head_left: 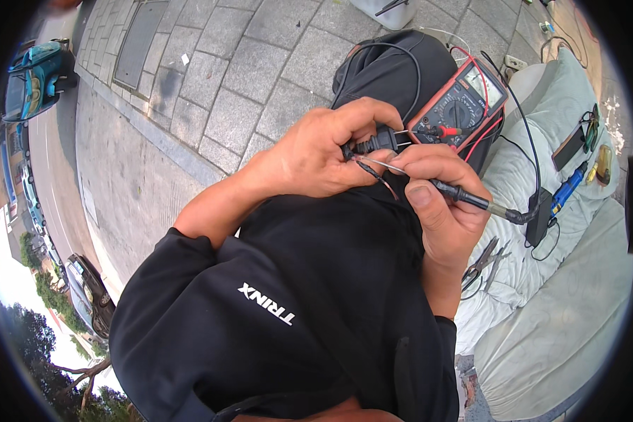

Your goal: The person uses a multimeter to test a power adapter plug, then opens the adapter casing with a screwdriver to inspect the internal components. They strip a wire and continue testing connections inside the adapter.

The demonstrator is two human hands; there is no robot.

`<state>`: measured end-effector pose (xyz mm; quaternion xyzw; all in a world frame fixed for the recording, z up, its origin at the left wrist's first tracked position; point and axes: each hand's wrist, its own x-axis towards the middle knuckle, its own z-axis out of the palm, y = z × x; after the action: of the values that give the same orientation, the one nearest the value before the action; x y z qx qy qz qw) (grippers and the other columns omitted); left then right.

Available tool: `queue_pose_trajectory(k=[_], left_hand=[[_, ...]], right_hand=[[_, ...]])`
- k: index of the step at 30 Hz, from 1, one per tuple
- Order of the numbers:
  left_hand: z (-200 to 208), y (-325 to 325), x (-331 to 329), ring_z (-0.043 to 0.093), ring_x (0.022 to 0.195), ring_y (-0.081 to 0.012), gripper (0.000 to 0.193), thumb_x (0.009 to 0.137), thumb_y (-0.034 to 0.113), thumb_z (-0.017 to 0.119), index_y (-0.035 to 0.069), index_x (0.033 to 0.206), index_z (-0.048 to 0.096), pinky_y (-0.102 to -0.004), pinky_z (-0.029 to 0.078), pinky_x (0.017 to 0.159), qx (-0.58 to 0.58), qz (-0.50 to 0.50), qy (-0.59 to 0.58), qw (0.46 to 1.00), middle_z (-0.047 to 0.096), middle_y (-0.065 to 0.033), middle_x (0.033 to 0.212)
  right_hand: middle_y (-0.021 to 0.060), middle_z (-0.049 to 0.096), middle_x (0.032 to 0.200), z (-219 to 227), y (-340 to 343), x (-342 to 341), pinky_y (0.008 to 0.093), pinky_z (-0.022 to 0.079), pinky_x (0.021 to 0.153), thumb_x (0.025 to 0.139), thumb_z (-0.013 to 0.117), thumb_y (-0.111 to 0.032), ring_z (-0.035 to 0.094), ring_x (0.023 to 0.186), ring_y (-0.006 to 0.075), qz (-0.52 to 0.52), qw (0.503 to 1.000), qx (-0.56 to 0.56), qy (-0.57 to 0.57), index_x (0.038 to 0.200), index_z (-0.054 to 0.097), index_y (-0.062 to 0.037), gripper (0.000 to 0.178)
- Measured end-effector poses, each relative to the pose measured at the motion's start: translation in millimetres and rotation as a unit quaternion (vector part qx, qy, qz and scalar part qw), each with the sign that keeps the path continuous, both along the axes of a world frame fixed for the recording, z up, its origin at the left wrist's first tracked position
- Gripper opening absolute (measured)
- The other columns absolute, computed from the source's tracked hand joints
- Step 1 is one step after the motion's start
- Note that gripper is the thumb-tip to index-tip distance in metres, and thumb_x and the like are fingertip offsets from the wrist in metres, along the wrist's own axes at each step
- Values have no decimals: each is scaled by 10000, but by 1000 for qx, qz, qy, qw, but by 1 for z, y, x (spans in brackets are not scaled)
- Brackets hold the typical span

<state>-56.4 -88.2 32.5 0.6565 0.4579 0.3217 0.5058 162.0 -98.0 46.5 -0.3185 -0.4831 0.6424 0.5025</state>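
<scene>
Head view. Paved footway fills the upper left, with a teal three-wheeled vehicle and a dark car along the road edge. At right, pale cloth carries a black box, a blue tool, a dark flat object and scissors-like tools. Analog multimeter leans at the dark-trousered leg, just beyond the hands; red probe shows in front of its lower part. Fingers cover part of the work; dark cord loops over the knee.

Materials: grey stone slabs, rectangular, rough; cloth creased and soft; multimeter boxy, red rim, dark face, round dial. Black plug has a ribbed body and slim metal prongs; stripped wire end is thin and frayed-looking. Black probe is a slender rod with a long metal tip.

Left hand curls palm-in, thumb and forefinger pinching the plug in front of the chest, prongs aimed right. Right hand pinches the black probe between thumb and fingers, tip pointing left to the wire end; contact unclear. Hands close together, both forearms bent inward.
</scene>
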Motion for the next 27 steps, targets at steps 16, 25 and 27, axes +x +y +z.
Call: queue_pose_trajectory(k=[16,25,27], left_hand=[[-1,-10,-4,500,751,-114,495,851,77,832,12,1304,645,-254,444,692,41,2,29,999,672,-42,1086],[-4,-6,0,460,575,-133,459,890,82,833,53,1299,627,-306,389,532,81,14,27,996,496,-22,697],[-3,-6,1,439,568,-124,439,912,92,829,52,1298,623,-307,370,526,80,17,25,996,460,-7,664]], right_hand=[[178,770,1097,-11,-3,-2,355,575,901,932,768,5,731,1021,254,-26,998,53,-32,1098,765,47,171],[209,729,1078,0,-14,4,373,575,928,928,769,-113,721,970,250,-36,999,-24,-15,1044,729,52,205],[208,726,1066,-3,-18,5,377,590,905,927,770,-116,726,951,250,-31,999,-26,19,1041,725,50,206]])
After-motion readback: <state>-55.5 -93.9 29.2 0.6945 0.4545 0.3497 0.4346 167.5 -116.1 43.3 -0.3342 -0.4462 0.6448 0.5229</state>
